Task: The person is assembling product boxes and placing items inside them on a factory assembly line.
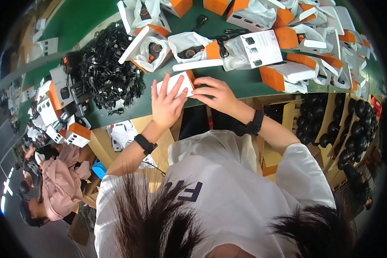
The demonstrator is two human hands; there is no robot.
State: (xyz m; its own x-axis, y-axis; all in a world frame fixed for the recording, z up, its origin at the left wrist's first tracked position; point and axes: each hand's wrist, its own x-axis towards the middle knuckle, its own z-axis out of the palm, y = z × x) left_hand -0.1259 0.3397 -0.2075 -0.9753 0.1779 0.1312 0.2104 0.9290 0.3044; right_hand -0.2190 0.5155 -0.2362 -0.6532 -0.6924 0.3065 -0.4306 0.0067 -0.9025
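Note:
A small white cardboard box (162,86) with an orange end lies at the table's near edge, in front of my body. My left hand (167,107) rests flat across its top with the fingers spread. At the orange end, my right hand (219,95) bends its fingers and thumb against the box's right edge. The right fingertips partly hide that corner. Just beyond stand opened boxes with white bags; one open box (198,65) holds a black and orange device (189,53).
A large heap of black cables (109,64) lies to the left on the green table (240,81). Many white and orange boxes (288,71) crowd the right side. Cartons of round black items (311,114) stand below right. Another person in pink (62,178) sits at left.

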